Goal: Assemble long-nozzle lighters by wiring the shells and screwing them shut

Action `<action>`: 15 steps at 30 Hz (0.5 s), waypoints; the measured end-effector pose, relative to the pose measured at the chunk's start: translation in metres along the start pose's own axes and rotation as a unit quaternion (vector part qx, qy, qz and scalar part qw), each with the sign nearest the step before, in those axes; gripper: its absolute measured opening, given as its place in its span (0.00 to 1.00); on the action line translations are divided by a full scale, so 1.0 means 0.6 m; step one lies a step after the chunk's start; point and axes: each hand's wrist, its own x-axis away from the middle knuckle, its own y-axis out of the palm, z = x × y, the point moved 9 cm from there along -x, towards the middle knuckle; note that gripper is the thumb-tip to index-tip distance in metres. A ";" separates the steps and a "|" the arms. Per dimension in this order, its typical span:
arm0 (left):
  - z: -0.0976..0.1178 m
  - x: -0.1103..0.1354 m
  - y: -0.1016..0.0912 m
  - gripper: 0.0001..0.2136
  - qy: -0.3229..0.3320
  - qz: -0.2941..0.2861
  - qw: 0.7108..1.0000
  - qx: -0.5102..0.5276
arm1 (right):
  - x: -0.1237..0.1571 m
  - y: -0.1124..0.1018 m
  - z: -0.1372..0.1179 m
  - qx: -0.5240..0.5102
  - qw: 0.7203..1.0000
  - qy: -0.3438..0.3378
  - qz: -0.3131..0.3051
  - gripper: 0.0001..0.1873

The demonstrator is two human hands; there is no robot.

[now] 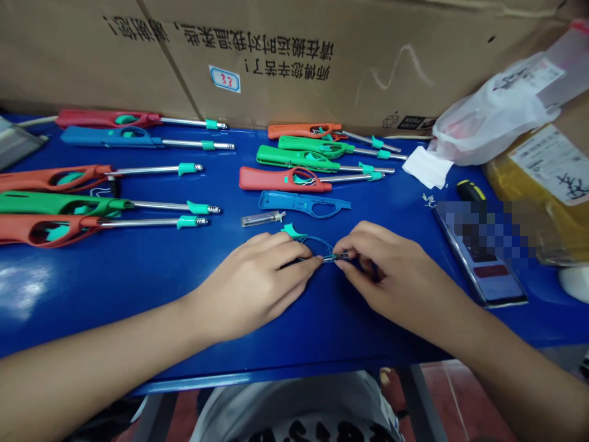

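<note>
At table centre, between the two hands: one blue plastic lighter casing with a thin looped guard [323, 241], handle end hidden under the left hand [260, 276]; tilt not discernible

Set with it: one slim silver metal piece [329, 259], long axis running nearly three to nine o'clock, in line between the fingertips

Governing relation: casing at nine o'clock from the right fingertips, loop bowing towards eleven; left hand nearer, lying over it

Left hand: thumb and fingers pinching the casing, tips beside the metal's nine-o'clock end

Right hand [391, 261]: thumb and forefinger pinching the metal's three-o'clock end, remaining fingers curled

Adjacent: one teal plastic piece [292, 231], one o'clock from the left knuckles; one clear oblong cartridge [262, 218], twelve o'clock from that hand; one separate blue plastic half-shell [306, 204], eleven o'clock from the right fingertips
</note>
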 end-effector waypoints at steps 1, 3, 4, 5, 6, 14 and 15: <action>0.000 0.001 -0.001 0.12 0.001 0.001 1.000 -0.001 | 0.003 0.003 -0.002 0.002 1.000 0.000 0.009 0.07; -0.001 0.002 -0.001 0.12 0.002 0.002 1.000 -0.001 | 0.006 0.007 -0.005 -0.005 1.000 -0.004 0.018 0.08; -0.001 0.003 -0.002 0.12 0.002 0.002 1.000 0.000 | 0.006 0.007 -0.006 -0.012 1.000 -0.010 0.023 0.09; -0.002 0.004 -0.001 0.12 0.002 0.002 1.000 0.000 | 0.007 0.007 -0.007 -0.020 0.999 -0.017 0.027 0.10; -0.003 0.004 -0.001 0.12 0.003 0.001 1.000 0.000 | 0.007 0.006 -0.007 -0.025 0.999 -0.024 0.031 0.10; -0.004 0.004 0.000 0.12 0.012 0.005 1.000 -0.012 | 0.006 0.002 -0.006 -0.030 0.998 -0.030 0.035 0.11; -0.004 0.003 -0.001 0.12 0.012 0.004 1.000 -0.014 | 0.005 0.003 -0.006 -0.035 0.999 -0.030 0.030 0.11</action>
